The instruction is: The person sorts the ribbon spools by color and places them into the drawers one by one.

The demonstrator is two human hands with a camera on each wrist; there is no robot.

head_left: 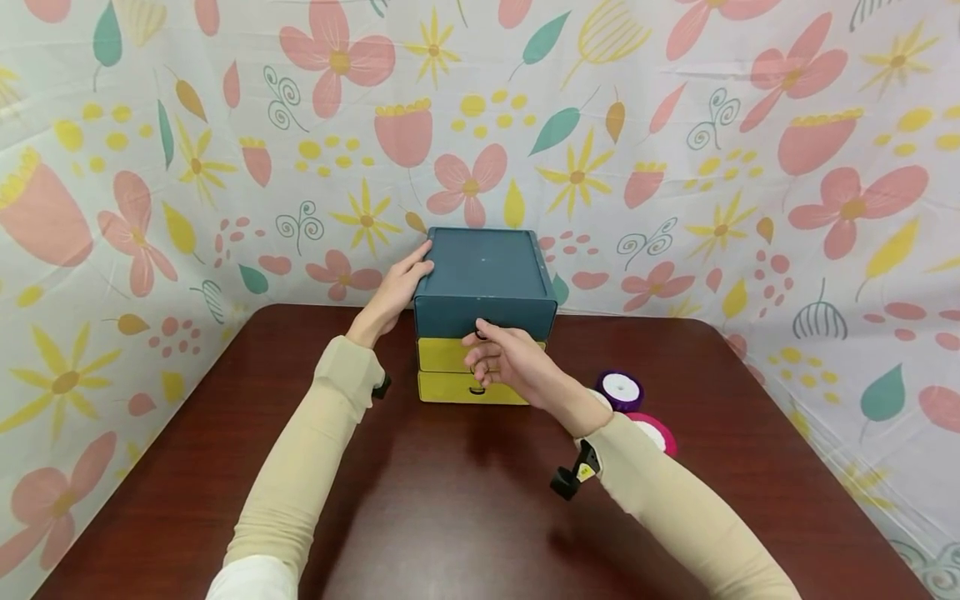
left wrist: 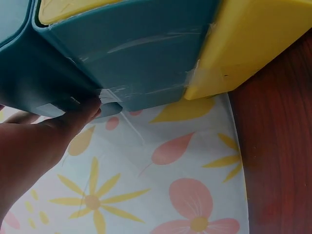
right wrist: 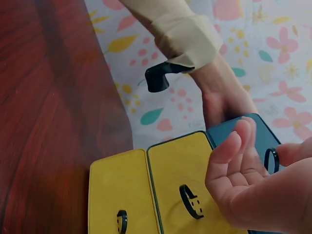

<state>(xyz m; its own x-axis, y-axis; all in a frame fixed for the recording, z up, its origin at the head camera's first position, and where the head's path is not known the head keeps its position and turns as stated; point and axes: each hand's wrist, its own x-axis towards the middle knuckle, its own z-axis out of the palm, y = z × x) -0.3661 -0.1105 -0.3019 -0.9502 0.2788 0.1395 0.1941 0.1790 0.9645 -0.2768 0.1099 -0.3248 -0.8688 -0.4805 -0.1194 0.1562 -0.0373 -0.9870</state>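
A small drawer cabinet [head_left: 483,262] with a teal top stands against the cloth backdrop. Its teal upper drawer [head_left: 442,317] sits above two yellow drawers, the middle one [head_left: 437,354] and the bottom one [head_left: 450,390]; all look closed. My left hand [head_left: 392,298] rests against the cabinet's upper left side, fingers along the top edge. In front of the drawers is my right hand [head_left: 517,358], its fingers loosely bent. Its thumb [right wrist: 292,153] is beside the black loop handle [right wrist: 267,161] of the teal drawer; contact is unclear.
Right of the cabinet lie ribbon-like rolls, one purple-edged [head_left: 621,387] and one magenta-edged [head_left: 667,436], with a white one partly behind my right wrist. The dark wooden table [head_left: 450,517] meets a flower-print cloth [head_left: 247,150] at the back and sides.
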